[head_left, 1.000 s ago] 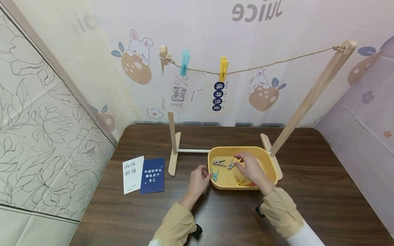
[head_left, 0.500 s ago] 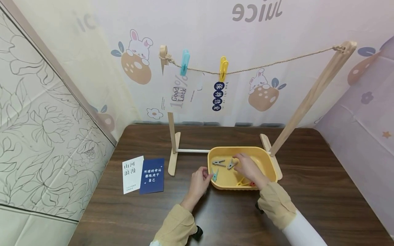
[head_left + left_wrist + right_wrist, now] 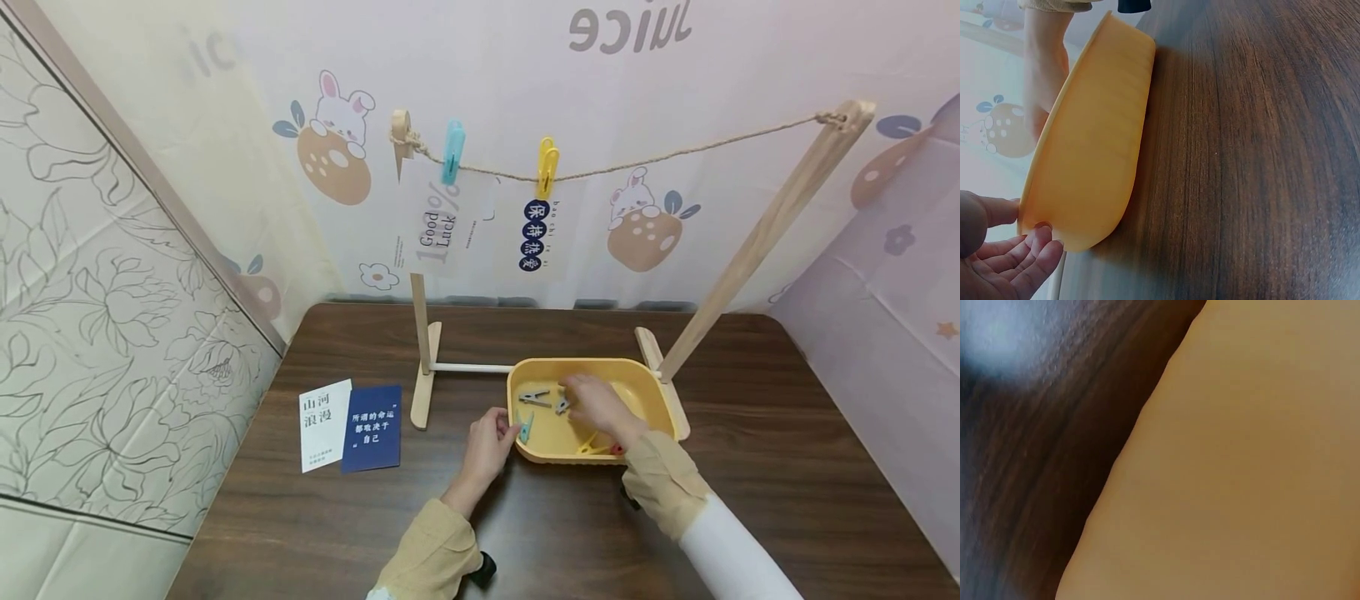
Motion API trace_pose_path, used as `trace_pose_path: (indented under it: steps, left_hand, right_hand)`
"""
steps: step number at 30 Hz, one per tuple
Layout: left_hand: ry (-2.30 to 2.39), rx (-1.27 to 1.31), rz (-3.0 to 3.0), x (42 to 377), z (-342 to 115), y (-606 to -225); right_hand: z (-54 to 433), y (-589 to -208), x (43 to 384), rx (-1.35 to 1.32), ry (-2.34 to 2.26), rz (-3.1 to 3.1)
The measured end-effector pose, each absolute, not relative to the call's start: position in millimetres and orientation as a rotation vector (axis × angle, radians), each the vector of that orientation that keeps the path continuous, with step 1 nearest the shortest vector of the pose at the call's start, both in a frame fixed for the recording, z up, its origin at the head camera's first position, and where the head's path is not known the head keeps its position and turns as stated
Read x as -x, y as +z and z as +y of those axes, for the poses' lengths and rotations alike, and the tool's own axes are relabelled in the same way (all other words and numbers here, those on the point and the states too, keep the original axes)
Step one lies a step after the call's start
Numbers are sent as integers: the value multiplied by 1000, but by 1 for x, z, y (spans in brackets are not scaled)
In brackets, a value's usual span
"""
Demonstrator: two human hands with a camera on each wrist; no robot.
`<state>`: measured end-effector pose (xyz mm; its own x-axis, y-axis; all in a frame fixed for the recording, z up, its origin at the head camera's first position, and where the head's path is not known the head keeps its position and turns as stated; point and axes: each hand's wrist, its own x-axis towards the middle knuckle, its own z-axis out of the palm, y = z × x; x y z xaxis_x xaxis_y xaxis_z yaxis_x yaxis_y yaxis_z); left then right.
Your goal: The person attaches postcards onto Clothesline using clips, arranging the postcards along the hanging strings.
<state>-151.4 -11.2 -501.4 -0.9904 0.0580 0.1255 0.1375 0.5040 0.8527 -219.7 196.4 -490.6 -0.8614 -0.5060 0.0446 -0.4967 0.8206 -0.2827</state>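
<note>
In the head view my left hand (image 3: 487, 439) is at the near left corner of a yellow plastic basket (image 3: 592, 460). The left wrist view shows its thumb on the rim and the other fingers against the outer wall, pinching the basket. Inside the basket, my right hand (image 3: 600, 406) is over a grey clothespin (image 3: 562, 405), fingertips beside it; whether they grip it is hidden. Another grey clothespin (image 3: 535, 397), a teal clothespin (image 3: 527, 428), a yellow clothespin (image 3: 591, 447) and a partly covered red piece (image 3: 617, 449) lie in there too. Only the basket's wall (image 3: 1222, 462) and table fill the right wrist view.
Behind the basket stands a wooden frame (image 3: 765, 242) with a twine line (image 3: 675, 153). A blue clothespin (image 3: 453, 154) and a yellow clothespin (image 3: 547, 167) hold a Good Luck card (image 3: 427, 250) and another card (image 3: 551, 271). White (image 3: 322, 442) and navy (image 3: 372, 450) cards lie left.
My right hand has moved slightly left, its fingers closer over the grey clothespin, which looks slightly turned. My left hand stays at the basket's corner.
</note>
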Motion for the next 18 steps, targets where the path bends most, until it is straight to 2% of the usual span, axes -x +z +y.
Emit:
trace_pose_path:
  steps: [18]
  left_hand:
    - [-1539, 134, -2670, 150, -12, -499]
  right_hand:
    - [205, -506, 228, 833, -456, 2884]
